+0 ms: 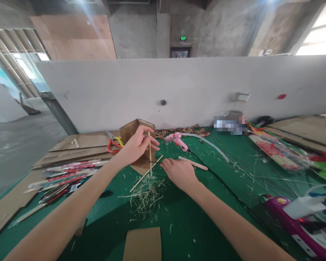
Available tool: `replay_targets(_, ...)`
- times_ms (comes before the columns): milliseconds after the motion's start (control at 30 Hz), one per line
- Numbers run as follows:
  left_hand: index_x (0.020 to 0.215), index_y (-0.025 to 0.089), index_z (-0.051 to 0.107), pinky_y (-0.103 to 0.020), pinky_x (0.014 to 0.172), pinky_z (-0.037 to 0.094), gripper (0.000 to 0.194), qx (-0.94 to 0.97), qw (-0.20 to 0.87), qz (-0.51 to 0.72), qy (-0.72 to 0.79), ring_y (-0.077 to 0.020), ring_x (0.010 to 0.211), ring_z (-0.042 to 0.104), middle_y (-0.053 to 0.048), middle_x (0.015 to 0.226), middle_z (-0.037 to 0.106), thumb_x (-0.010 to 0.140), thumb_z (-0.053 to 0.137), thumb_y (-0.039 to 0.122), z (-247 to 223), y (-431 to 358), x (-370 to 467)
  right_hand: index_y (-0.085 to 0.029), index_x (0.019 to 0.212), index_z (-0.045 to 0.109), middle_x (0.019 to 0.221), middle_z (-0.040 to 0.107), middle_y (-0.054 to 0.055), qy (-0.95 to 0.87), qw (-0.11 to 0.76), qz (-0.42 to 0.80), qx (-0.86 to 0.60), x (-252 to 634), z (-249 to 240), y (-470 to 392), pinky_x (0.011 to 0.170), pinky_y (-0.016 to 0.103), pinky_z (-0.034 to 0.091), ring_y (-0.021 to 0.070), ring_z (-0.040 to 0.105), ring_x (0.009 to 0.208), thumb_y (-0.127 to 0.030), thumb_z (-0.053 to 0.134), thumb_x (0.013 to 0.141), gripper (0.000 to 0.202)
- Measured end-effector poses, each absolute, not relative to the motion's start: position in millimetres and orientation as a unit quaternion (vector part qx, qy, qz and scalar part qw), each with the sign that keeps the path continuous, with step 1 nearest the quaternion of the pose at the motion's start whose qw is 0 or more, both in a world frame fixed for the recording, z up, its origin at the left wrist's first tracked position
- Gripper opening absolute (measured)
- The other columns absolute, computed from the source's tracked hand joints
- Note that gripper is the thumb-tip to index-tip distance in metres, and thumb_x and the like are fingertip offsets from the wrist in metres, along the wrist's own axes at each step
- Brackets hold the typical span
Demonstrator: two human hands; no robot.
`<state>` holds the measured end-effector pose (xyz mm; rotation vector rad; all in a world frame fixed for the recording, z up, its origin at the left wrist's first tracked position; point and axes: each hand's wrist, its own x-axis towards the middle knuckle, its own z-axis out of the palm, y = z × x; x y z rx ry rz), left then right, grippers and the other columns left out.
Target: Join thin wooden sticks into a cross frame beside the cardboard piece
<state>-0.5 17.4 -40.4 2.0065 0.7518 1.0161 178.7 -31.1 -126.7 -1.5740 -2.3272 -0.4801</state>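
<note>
My left hand pinches a thin wooden stick near its top; the stick stands almost upright over the table. From the right, my right hand grips a thin dark blade-like tool, most of it hidden by the fingers. The tool crosses the stick's lower part. Another thin stick lies slanted just below, beside a heap of fine wood shavings. Behind my left hand stands a brown cardboard box. Past my right hand lies a thicker pale wooden stick.
A pink glue gun lies beyond my right hand, its black cable running right. Orange-handled scissors rest left of the box. Packaged sticks and cardboard sheets cover the left. A purple power strip sits front right; cardboard lies in front.
</note>
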Motion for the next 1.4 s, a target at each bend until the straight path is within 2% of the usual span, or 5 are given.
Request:
replay_targets(200,0.103,0.021,0.035,-0.034,0.074,0.051,0.012,0.783,0.386,0.388,0.297,-0.0158,0.074,0.066,-0.006,0.088,0.063,0.092,0.035,0.026,-39,16,-1,-0.020,0.084,0.056,0.073,0.065,0.003,-0.839,0.098,-0.138,-0.518,180,-132,-32,0.050,0.024,0.022,0.0110,0.058,0.061,-0.038,0.027,0.094,0.035)
replay_targets(400,0.105,0.019,0.035,-0.037,0.075,0.051,0.014,0.785,0.383,0.392,0.287,-0.0154,0.074,0.065,-0.007,0.089,0.063,0.092,0.035,0.026,-40,18,-1,-0.020,0.088,0.056,0.074,0.065,0.004,-0.806,0.141,-0.180,-0.546,183,-127,-31,0.052,0.022,0.024,0.0116,0.057,0.062,-0.035,0.021,0.095,0.039)
replay_targets(567,0.106,0.020,0.036,-0.034,0.074,0.053,0.016,0.780,0.383,0.392,0.302,-0.0160,0.074,0.065,-0.007,0.089,0.063,0.092,0.034,0.028,-39,17,-1,-0.020,0.084,0.056,0.071,0.064,0.003,-0.839,0.104,-0.139,-0.516,183,-131,-31,0.051,0.023,0.023,0.0110,0.057,0.060,-0.037,0.026,0.094,0.037)
replay_targets(767,0.106,0.019,0.035,-0.037,0.074,0.052,0.016,0.786,0.381,0.390,0.291,-0.0159,0.075,0.065,-0.007,0.089,0.063,0.092,0.034,0.026,-38,15,0,-0.021,0.088,0.055,0.074,0.064,0.003,-0.806,0.151,-0.178,-0.544,181,-126,-29,0.051,0.024,0.020,0.0118,0.057,0.061,-0.036,0.021,0.095,0.038)
replay_targets(1400,0.106,0.020,0.035,-0.038,0.073,0.052,0.017,0.784,0.380,0.399,0.286,-0.0161,0.073,0.065,-0.007,0.089,0.063,0.092,0.034,0.030,-43,20,-1,-0.022,0.083,0.054,0.072,0.065,0.001,-0.830,0.114,-0.128,-0.530,178,-138,-32,0.049,0.024,0.018,0.0114,0.056,0.057,-0.040,0.025,0.094,0.036)
